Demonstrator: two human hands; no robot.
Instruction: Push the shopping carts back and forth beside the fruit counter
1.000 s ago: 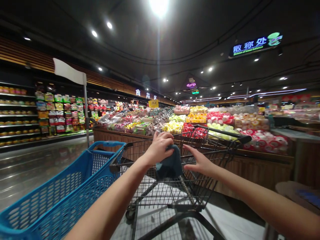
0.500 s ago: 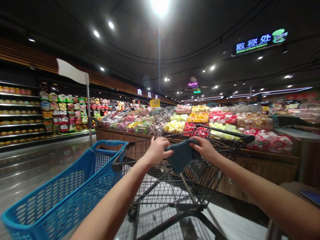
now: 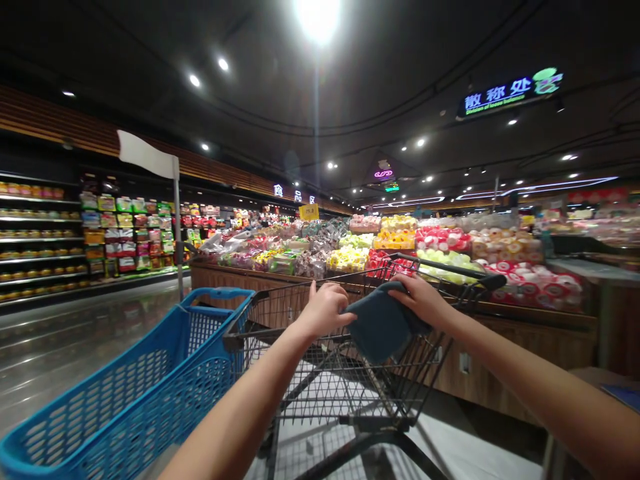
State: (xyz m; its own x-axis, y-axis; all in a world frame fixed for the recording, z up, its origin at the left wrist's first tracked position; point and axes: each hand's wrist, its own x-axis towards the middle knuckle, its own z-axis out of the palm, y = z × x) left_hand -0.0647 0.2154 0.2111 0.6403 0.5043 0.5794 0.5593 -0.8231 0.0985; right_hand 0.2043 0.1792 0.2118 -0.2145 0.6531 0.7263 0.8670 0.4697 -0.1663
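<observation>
Between my hands hangs a dark blue-grey cloth (image 3: 377,325), held out above a black wire shopping cart (image 3: 345,393). At its left edge, my left hand (image 3: 327,308) is closed, with thumb and fingers pinching the cloth. My right hand (image 3: 419,299) grips the upper right part, fingers bent over the fabric. Below and behind the cloth are the cart's wire sides, and its handle (image 3: 455,268) lies just beyond my right hand. Folds of the cloth partly hide the fingertips.
Left of the cart stands a blue plastic basket cart (image 3: 125,383) with a white flag (image 3: 149,155) on a pole behind it. Ahead is a wood-sided display (image 3: 530,340) piled with colourful packaged goods (image 3: 350,257). Stocked shelves (image 3: 40,237) line the left wall.
Both hands have shifted slightly right and a little lower, carrying the cloth along. It now spreads wider and flatter. The view has tilted up slightly.
</observation>
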